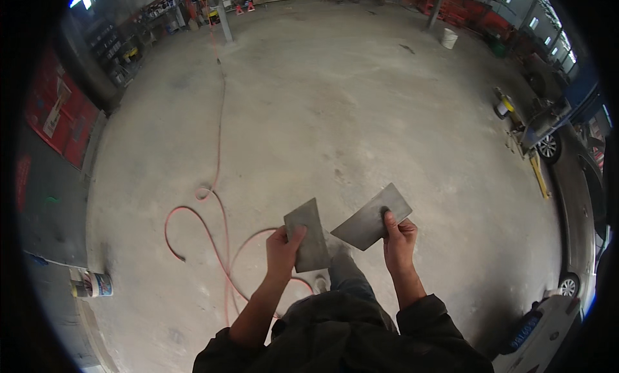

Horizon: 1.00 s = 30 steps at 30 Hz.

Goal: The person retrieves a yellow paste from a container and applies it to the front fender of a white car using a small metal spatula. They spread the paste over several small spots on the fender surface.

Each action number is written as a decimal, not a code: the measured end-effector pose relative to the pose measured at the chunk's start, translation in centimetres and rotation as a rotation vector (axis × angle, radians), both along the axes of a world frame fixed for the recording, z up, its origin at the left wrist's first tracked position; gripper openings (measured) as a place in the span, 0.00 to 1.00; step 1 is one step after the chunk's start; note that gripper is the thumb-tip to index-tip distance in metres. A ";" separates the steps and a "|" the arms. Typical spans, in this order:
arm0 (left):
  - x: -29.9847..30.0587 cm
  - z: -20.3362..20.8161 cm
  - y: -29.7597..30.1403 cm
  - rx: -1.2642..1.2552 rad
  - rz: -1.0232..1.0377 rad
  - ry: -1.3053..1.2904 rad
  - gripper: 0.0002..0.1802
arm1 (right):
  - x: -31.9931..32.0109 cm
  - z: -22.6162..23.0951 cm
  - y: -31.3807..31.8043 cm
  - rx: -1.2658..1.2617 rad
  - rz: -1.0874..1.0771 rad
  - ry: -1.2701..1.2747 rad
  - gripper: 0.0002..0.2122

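Observation:
My left hand grips a flat grey rectangular plate, thumb pressed on its upper face and fingers hidden beneath. A second thin grey plate, shinier and tilted to the right, is pinched in my right hand, with the thumb on top near its right end. The two plates are held apart in front of my body, with a narrow gap between their nearest edges. Both look like thin sheets with straight edges; what they are made of I cannot tell for sure.
A red hose lies looped on the concrete floor to my left. A bucket stands by the left wall, and a white bucket far right. A car is parked along the right, near a yellow-ended lift arm.

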<state>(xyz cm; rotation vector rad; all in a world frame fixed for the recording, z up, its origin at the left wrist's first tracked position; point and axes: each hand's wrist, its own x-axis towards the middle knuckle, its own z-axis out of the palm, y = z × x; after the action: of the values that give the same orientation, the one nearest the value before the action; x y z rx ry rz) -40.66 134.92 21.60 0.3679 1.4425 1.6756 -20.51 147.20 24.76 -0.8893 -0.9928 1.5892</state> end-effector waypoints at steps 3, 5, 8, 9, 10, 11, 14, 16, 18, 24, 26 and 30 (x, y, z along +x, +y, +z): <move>-5.9 0.7 7.6 -0.027 -0.029 0.079 0.13 | -7.9 -0.8 7.6 -0.019 0.037 0.064 0.07; -10.2 0.7 12.9 0.012 -0.037 0.047 0.15 | -12.9 -2.2 13.0 -0.032 0.099 0.086 0.06; -17.2 0.7 21.6 0.028 -0.009 0.012 0.15 | -21.6 -3.7 22.0 -0.020 0.138 0.085 0.06; -19.6 1.1 24.4 0.009 0.005 0.000 0.15 | -24.7 -3.5 24.9 -0.018 0.158 0.092 0.06; -22.1 1.5 27.1 -0.010 0.019 -0.012 0.15 | -27.9 -3.3 27.6 -0.016 0.178 0.099 0.06; -24.7 2.0 29.3 -0.038 0.028 -0.028 0.15 | -31.1 -3.0 29.9 -0.024 0.191 0.104 0.06; -33.0 2.5 35.7 -0.060 0.138 0.032 0.13 | -39.0 -2.1 37.9 -0.104 0.426 -0.020 0.12; -37.7 2.6 39.7 -0.011 0.234 0.063 0.13 | -44.1 -0.6 43.3 0.057 0.461 -0.167 0.18; -43.3 1.5 44.3 -0.076 0.284 0.077 0.12 | -49.7 1.4 48.3 0.455 0.345 -0.314 0.24; -59.2 -2.1 59.4 -0.136 0.234 0.140 0.14 | -67.4 -1.7 64.2 1.570 0.590 -0.783 0.21; -65.8 -2.4 64.7 -0.243 0.222 0.206 0.15 | -73.5 -1.1 69.8 1.528 0.520 -0.704 0.15; -78.6 -0.9 74.7 0.072 0.261 0.208 0.11 | -81.1 -0.3 80.8 0.331 0.547 -0.470 0.09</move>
<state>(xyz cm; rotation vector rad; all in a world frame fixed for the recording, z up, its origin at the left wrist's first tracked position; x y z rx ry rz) -119.23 209.64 20.70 0.4180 1.6414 1.9489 -101.60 228.00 24.46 -0.8131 -1.9003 1.6073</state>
